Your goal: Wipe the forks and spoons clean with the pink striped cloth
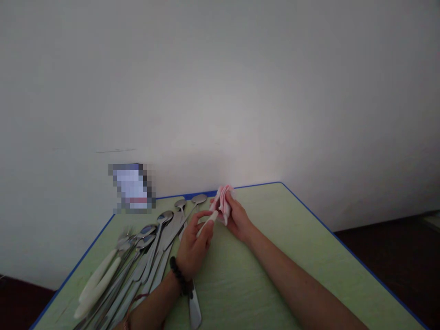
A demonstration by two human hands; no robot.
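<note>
My left hand (193,245) is closed around a white-handled utensil (213,217). Its far end is hidden, so I cannot tell its kind. A crumpled pink and white cloth (225,201) is gripped in my right hand (239,221), right beside the tip of the white handle. Spread on the table to the left of my hands are several metal spoons (165,217) and table knives. Two pale-handled utensils (99,282) lie at the left of this cutlery, near some fork tines (125,236). Under my left wrist, a metal handle or blade (195,307) points toward me.
The light green table (275,229) has a blue edge and stands against a grey-white wall (240,91). A phone-like device (132,187), blurred out, leans at the table's back left corner. Dark floor (388,256) shows on the right.
</note>
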